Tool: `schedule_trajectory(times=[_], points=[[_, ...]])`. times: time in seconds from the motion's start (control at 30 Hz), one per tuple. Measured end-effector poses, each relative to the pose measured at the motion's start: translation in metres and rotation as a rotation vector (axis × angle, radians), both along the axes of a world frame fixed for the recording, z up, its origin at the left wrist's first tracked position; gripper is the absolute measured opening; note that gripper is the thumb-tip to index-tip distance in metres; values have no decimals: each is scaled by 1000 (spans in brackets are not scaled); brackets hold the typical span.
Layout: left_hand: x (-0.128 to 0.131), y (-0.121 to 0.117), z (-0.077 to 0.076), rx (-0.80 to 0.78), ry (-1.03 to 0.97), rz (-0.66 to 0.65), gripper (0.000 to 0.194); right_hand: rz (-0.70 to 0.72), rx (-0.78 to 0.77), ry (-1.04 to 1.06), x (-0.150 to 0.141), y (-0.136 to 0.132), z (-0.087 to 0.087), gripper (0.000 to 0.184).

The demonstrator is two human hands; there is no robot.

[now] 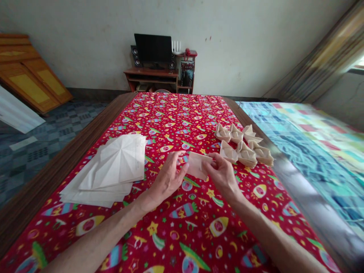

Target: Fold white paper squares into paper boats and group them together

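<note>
A small folded sheet of pale paper is held just over the red cloth, in front of me. My right hand pinches its right side between thumb and fingers. At the paper's left edge is my left hand, its fingers curved and the thumb apart from them, the thumb tip close to or touching the edge. To the left lies a stack of creased white paper sheets, with fold lines fanning out on the top one. Several folded paper pieces with pointed tips stand in two rows beyond my right hand.
A red patterned cloth covers the table, whose dark wooden edge shows at the left. A bed with a blue checked cover adjoins on the right. Against the far wall stand a desk and a black monitor.
</note>
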State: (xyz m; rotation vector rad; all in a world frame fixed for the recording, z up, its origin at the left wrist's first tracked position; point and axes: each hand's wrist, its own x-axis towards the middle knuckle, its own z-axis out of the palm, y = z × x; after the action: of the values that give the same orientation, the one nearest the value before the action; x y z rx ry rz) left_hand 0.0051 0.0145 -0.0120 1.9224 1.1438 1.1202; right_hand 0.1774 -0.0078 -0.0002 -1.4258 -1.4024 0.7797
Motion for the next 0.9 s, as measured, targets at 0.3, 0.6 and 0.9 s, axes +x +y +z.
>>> schedule_trajectory(times=[0.3,0.6,0.9], points=[[-12,4,-7,-155,77,-148,36,157,-153,-157,3,2,-21,20],[-18,-2,-15,304,490,-132,37,171,194,-676,13,-3,-23,10],[-17,7,-10,202,416,-314,13,408,397,-771,12,-10,-27,26]])
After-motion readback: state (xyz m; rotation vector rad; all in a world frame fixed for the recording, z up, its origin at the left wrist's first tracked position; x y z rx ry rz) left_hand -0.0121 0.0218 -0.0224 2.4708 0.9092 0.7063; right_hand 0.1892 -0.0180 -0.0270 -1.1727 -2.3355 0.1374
